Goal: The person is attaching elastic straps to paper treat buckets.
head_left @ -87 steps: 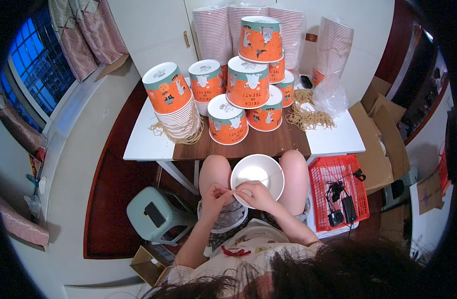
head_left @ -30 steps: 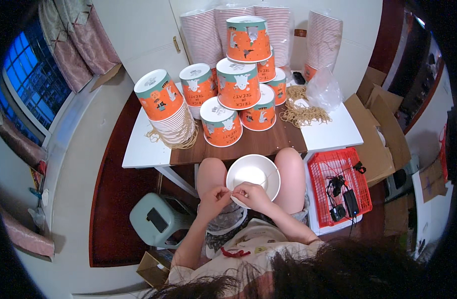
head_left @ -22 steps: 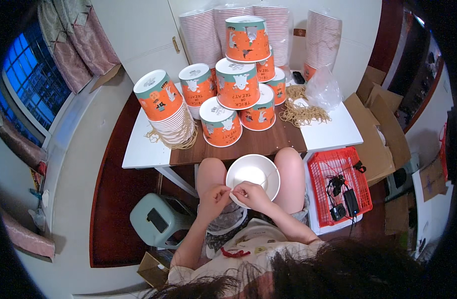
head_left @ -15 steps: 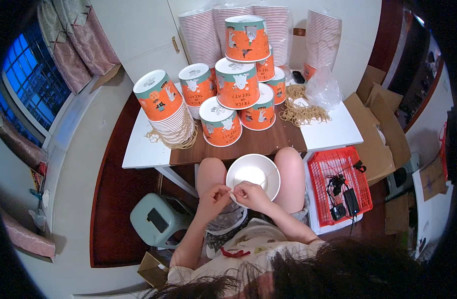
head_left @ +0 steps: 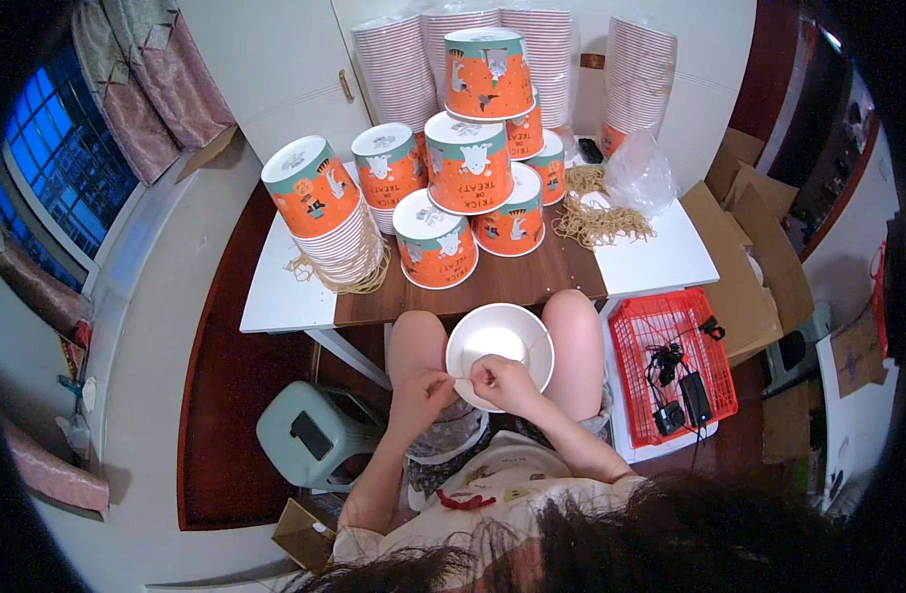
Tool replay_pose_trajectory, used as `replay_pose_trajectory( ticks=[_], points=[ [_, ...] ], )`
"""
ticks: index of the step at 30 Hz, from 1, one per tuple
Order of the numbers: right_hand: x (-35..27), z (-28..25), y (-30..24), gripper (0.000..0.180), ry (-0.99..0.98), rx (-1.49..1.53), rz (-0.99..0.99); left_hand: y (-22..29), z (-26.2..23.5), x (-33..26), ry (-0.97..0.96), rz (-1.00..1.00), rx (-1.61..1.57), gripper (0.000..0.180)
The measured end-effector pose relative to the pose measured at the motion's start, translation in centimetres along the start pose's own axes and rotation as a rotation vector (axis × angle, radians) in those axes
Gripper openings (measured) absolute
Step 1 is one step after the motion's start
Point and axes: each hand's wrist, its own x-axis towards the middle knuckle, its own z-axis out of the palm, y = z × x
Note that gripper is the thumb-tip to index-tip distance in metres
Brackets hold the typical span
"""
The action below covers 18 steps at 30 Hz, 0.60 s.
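A white-lined paper bucket [head_left: 502, 331] stands mouth up between my thighs. Over its near-left rim, my left hand [head_left: 421, 397] and my right hand [head_left: 507, 384] are both closed in a pinch, a small gap apart. A thin pale cord [head_left: 461, 380] spans the gap between my fingertips. More cord [head_left: 538, 344] shows at the bucket's right inner wall. My right hand covers part of the near rim, and the cord's ends are hidden by my fingers.
Upside-down orange-and-green buckets [head_left: 470, 163] are piled on the table [head_left: 374, 310], beside a nested stack [head_left: 314, 198] draped with cords. Beige cords [head_left: 603, 223] lie near a clear plastic bag [head_left: 641, 176]. A red basket [head_left: 636, 341] holds adapters; a stool [head_left: 285, 425] bears a phone [head_left: 311, 435].
My hands have drawn slightly apart, so a short length of cord now shows between them. The bucket stays between my thighs.
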Motion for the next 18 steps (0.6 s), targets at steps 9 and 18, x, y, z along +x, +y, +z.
replay_pose_trajectory(
  ticks=[9, 18],
  points=[
    [0.0, -0.4, -0.3, 0.006, -0.001, -0.01, 0.029, -0.8, 0.2, -0.1, -0.025, -0.103, -0.072, 0.016],
    [0.0, -1.0, -0.9, 0.007, 0.03, -0.016, 0.024, -0.5, 0.2, -0.1, -0.022, -0.035, -0.127, 0.01]
  ],
)
